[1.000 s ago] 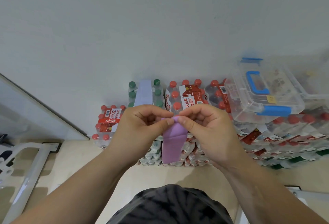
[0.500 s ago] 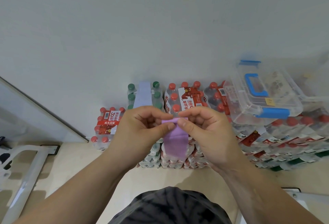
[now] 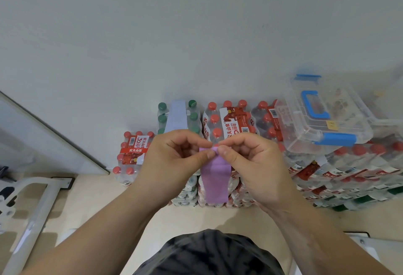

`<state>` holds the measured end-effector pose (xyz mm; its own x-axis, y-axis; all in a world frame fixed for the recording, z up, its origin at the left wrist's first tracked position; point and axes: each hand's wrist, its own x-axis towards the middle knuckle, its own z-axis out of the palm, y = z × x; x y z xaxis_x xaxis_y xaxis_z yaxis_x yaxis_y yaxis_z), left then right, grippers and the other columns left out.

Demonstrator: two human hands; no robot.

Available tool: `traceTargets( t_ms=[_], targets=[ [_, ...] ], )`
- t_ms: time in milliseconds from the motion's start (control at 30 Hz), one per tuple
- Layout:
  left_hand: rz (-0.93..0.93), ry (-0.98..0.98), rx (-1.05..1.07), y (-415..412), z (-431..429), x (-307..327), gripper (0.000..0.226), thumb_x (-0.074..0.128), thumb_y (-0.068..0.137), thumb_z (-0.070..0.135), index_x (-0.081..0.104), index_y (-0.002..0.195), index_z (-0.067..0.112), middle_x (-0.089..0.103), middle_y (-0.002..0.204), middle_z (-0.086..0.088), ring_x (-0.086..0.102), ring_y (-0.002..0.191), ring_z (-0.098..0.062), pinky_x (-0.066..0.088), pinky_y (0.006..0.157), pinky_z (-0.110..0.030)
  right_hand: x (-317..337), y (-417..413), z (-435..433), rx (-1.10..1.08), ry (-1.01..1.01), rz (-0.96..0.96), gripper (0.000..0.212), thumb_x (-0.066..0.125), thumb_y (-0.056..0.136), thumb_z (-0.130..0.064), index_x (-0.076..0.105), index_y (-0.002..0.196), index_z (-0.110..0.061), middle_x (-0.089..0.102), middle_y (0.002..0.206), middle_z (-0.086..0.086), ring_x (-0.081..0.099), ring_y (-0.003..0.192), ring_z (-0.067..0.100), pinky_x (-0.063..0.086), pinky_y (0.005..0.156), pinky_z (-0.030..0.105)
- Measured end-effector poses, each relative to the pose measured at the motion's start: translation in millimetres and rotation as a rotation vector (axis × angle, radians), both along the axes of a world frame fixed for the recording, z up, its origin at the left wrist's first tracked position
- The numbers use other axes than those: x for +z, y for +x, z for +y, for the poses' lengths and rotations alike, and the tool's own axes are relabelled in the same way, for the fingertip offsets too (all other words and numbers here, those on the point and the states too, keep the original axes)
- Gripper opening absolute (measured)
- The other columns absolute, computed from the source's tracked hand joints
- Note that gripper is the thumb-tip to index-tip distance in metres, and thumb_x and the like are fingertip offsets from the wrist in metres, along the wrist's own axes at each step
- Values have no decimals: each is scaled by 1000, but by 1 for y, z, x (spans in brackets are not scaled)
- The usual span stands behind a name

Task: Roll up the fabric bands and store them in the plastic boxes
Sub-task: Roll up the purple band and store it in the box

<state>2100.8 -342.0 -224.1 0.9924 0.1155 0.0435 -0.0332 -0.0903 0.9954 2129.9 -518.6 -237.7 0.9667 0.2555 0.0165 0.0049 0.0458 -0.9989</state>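
At mid-frame the left hand [image 3: 174,161] and right hand [image 3: 253,165] each had thumb and forefinger clamped on the top end of the purple band [image 3: 214,178]. They held a small tight curl up in the air, probably so the free length could hang straight below and wind evenly. The clear box [image 3: 305,141] sat lid-on atop the bottle packs [image 3: 231,122] at the right, its contents too blurred to name. A pale band [image 3: 176,115] lay over the green-capped bottles just above the hands.

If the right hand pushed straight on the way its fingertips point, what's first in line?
The right hand pinches the purple band at its rolled top, so that comes first; just beyond, probably touching, is the left hand.
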Motion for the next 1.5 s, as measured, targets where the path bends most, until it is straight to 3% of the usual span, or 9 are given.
traceTargets(
  t_ms=[200, 400, 533, 667, 833, 933, 1167, 1300, 1500],
  targets=[
    [15, -22, -4, -2, -1, -1, 14, 78, 73, 21, 79, 86, 24, 71, 81, -24, 67, 83, -49, 58, 76, -57, 0, 0, -1, -12, 16, -10, 13, 74, 85, -3, 75, 95, -11, 76, 88, 9, 73, 83, 24, 61, 77, 29],
    [10, -7, 6, -1, -1, -1, 12, 80, 70, 22, 79, 82, 24, 72, 82, -21, 66, 84, -48, 60, 77, -51, -2, -2, -1, 2, 45, 20, 13, 75, 83, -18, 75, 94, -13, 73, 89, 28, 69, 88, 50, 58, 82, 59],
    [17, -16, 17, 0, -3, -1, 7, 79, 78, 14, 80, 82, 20, 69, 78, -25, 62, 80, -51, 59, 70, -47, 1, -1, -1, -13, 41, -6, 16, 75, 78, -20, 76, 93, -13, 75, 86, 14, 72, 83, 29, 62, 77, 32],
    [5, 1, 17, 0, -2, -1, 15, 80, 78, 6, 80, 80, 22, 73, 77, -16, 66, 81, -48, 60, 75, -50, 1, -2, 0, -7, 64, 24, 16, 75, 82, -16, 73, 97, -11, 78, 87, 11, 75, 86, 28, 62, 80, 34],
    [18, -78, 7, -2, -4, 1, 18, 77, 73, 21, 80, 90, 26, 70, 75, -11, 65, 70, -27, 58, 70, -36, 1, -1, 0, -34, 60, 40, 11, 72, 88, -2, 71, 94, -11, 78, 84, 8, 74, 79, 17, 60, 74, 27],
    [21, -22, 18, -2, -3, 0, 14, 76, 74, 26, 80, 87, 22, 73, 79, -17, 68, 75, -40, 60, 71, -47, 2, -2, 1, -35, 89, 48, 11, 73, 84, -8, 71, 95, -10, 77, 85, 11, 74, 80, 17, 60, 76, 26],
    [17, -31, -4, -2, -3, 0, 17, 77, 73, 24, 80, 90, 27, 70, 79, -19, 67, 74, -32, 59, 73, -38, 4, 0, -1, -24, 47, 16, 9, 73, 85, -6, 73, 90, -14, 77, 82, 2, 73, 78, 13, 57, 72, 22],
    [26, -13, -4, -2, -5, 3, 15, 76, 74, 30, 80, 88, 28, 68, 81, -26, 64, 73, -40, 59, 72, -51, 6, -1, -2, -7, 58, 11, 12, 74, 82, -13, 73, 94, -13, 78, 85, 6, 75, 83, 19, 59, 77, 24],
    [29, -8, 7, -1, -2, 2, 15, 77, 79, 15, 80, 87, 27, 74, 80, -13, 69, 77, -35, 59, 74, -38, 6, -1, 0, -27, 40, 3, 15, 74, 79, -21, 74, 92, -14, 78, 85, 8, 75, 82, 23, 59, 76, 26]
  ],
)
